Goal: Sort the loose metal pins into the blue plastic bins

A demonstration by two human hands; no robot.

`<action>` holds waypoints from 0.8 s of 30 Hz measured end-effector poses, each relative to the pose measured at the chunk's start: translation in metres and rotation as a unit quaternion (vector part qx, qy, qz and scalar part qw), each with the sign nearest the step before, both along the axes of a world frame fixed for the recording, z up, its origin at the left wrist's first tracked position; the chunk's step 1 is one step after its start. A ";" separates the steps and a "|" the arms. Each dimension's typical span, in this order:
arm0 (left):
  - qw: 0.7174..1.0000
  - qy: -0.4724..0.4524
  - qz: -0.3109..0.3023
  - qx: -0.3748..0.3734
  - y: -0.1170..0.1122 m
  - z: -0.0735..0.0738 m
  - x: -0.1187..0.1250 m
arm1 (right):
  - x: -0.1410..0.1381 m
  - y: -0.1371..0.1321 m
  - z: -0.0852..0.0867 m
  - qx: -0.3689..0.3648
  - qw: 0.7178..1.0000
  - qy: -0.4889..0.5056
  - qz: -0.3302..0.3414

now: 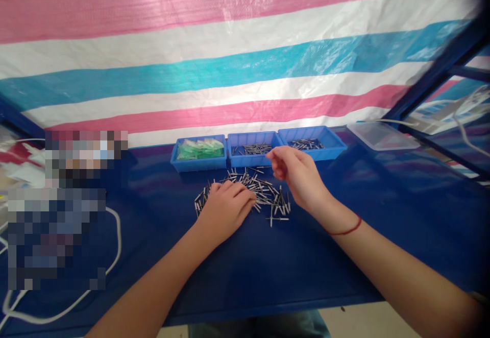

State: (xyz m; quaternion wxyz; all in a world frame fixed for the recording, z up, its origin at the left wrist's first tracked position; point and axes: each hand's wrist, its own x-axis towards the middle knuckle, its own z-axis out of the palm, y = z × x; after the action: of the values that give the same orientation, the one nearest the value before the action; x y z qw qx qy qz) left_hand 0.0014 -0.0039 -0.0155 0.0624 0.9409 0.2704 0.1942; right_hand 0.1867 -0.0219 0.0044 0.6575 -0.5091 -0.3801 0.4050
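Spread over the blue tabletop is a loose pile of thin metal blind rivets (pixel 264 189). My left hand (pixel 225 202) rests palm down on the near left part of this pile, its fingers apart and bent over the rivets; the fingertips are partly hidden. My right hand (pixel 298 174) is raised just right of the pile, in front of the middle blue bin (pixel 247 163). Its fingers are curled into a pinch, and whatever they hold cannot be made out. More rivets lie in the middle bin and in the right blue bin (pixel 331 151).
A left blue bin (pixel 199 164) holds green-and-white packets (pixel 201 149). A clear plastic lid (pixel 377 136) lies at the back right. A white cable (pixel 118 236) loops across the left side, near blurred items. Behind the table (pixel 268 271) hangs a striped sheet (pixel 229 82).
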 end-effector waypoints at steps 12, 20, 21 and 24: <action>0.926 -0.240 0.152 -0.247 0.010 0.001 -0.004 | -0.015 -0.005 -0.008 0.024 0.973 -0.195 0.122; 0.932 -0.247 0.126 -0.235 0.008 0.002 -0.003 | -0.014 -0.005 -0.010 0.058 0.974 -0.190 0.109; 0.934 -0.246 0.121 -0.231 0.008 0.002 -0.003 | -0.015 -0.006 -0.010 0.059 0.973 -0.195 0.110; 0.936 -0.249 0.105 -0.225 0.007 0.003 -0.002 | -0.016 -0.008 -0.009 0.068 0.967 -0.210 0.126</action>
State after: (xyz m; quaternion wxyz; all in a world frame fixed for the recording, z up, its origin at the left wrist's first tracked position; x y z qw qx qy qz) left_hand -0.0006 0.0035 -0.0124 0.3176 0.7899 0.3796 0.3621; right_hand 0.1706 -0.0300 -0.0047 0.5396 -0.4846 -0.5977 0.3419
